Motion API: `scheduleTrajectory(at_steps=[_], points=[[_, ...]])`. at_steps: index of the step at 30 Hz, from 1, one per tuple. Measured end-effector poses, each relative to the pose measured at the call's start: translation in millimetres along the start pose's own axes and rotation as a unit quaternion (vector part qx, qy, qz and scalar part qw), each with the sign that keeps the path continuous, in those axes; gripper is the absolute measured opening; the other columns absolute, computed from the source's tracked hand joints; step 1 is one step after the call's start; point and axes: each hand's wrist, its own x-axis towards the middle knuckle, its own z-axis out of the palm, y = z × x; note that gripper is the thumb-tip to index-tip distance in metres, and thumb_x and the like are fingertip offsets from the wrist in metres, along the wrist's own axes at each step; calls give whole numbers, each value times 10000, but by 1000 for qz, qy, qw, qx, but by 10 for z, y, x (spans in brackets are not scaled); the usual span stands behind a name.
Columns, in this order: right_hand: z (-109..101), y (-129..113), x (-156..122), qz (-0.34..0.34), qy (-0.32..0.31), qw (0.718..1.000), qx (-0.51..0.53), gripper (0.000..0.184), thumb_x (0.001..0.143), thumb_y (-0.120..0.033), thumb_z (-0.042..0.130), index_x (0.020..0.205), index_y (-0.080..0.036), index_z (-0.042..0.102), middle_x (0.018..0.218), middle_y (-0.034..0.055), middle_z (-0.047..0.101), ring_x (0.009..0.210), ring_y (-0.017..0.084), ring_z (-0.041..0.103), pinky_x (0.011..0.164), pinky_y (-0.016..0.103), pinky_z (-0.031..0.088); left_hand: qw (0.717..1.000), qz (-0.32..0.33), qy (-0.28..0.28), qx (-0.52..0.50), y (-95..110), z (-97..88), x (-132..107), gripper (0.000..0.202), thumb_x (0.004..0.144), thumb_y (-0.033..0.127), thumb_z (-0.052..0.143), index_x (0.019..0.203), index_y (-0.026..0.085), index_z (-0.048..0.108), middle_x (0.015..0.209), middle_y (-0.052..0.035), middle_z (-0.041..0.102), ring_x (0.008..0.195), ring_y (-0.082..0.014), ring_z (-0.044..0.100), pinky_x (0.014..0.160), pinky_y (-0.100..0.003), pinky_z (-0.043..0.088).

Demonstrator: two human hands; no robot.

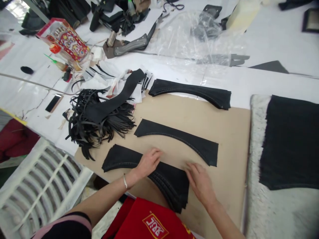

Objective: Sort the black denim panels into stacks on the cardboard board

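A stack of black curved fabric pieces [171,171] lies nearest me on the brown board. My left hand [149,162] is over the middle of this stack, its bent fingers reaching past the upper edge and holding nothing visible. Beside the stack's right end is my right hand [200,182], with loosely bent fingers at the corner and nothing seen in them. Just beyond lies another black curved piece [174,134]. Farther back is a thicker black curved stack [191,91].
A heap of black strips [99,122] with a wide strip on top sits at left. A brown board [224,132] covers the table. At right lies black fabric [291,142]. Clear plastic [179,39], a red patterned box [69,39] and a phone [53,103] are farther off.
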Motion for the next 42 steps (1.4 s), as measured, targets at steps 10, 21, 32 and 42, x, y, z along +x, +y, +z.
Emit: scheduleTrajectory(at_steps=[10, 21, 32, 42], points=[[300, -788, -360, -38, -131, 984, -114, 361, 856, -151, 480, 1212, -137, 536, 1135, 136, 579, 1002, 296, 507, 857, 450, 419, 968, 123, -190, 107, 248, 200, -794, 220, 906, 194, 461, 1091, 222, 578, 1029, -47, 602, 943, -204, 512, 784, -346, 416], [134, -736, -211, -51, -142, 988, -25, 351, 897, -105, 378, 1228, -124, 493, 1035, 103, 612, 962, 247, 540, 877, 423, 357, 955, -118, -70, -263, 436, 382, -919, 229, 895, 295, 478, 984, 191, 661, 935, -92, 657, 896, -205, 575, 812, -344, 448], [-325, -695, 4, -18, -150, 982, 117, 260, 953, -206, 387, 1158, -207, 547, 1032, 50, 669, 936, 190, 583, 873, 380, 339, 443, -527, -19, -725, 876, 339, -465, 343, 804, 451, 651, 794, 112, 603, 731, -72, 676, 664, -124, 645, 630, -212, 492], [-261, -591, 131, 66, -227, 959, 159, 277, 880, -215, 407, 962, -241, 671, 899, 38, 715, 870, 207, 646, 772, 329, 418, 581, -495, -30, -645, 828, 499, -546, 244, 860, 379, 528, 836, 139, 563, 689, -43, 648, 597, -122, 632, 576, -228, 469]])
